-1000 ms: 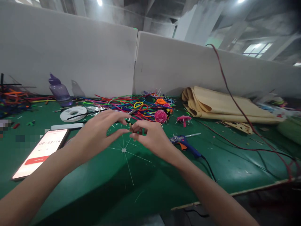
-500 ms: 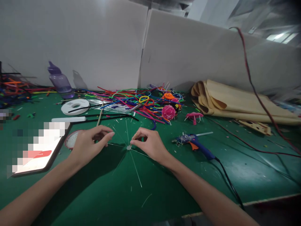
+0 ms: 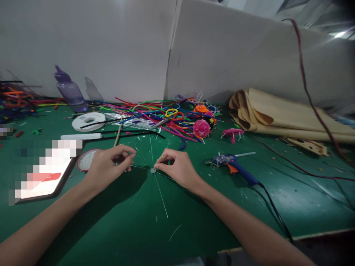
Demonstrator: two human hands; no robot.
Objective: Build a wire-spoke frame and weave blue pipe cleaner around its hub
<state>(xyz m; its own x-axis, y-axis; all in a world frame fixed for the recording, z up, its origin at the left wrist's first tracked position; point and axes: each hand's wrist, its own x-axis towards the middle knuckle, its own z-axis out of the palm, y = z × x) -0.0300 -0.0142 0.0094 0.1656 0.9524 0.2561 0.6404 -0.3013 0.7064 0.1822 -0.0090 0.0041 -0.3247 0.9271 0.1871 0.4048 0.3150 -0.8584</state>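
Several thin clear strands radiate like spokes from a small whitish hub [image 3: 153,170] on the green table. My right hand [image 3: 177,167] is closed, its thumb and forefinger pinching at the right side of the hub. My left hand [image 3: 111,166] hovers to the left of the strands, fingers loosely curled, the thumb tip slightly apart from the forefinger. One strand runs from the hub toward the left fingers, but no grip on it shows. Behind the left wrist, a round dish [image 3: 84,161] of small white beads is partly hidden.
A blue glue gun [image 3: 235,168] lies right, its cord trailing forward. At left are a lit phone [image 3: 52,177], a white spool [image 3: 88,121] and a purple bottle [image 3: 70,92]. Colourful pipe cleaners [image 3: 155,116] lie behind, with folded brown paper [image 3: 288,116] at back right.
The view has shifted slightly. My right thumb and forefinger have closed in at the hub, while my left hand has kept nearly the same loose curl.
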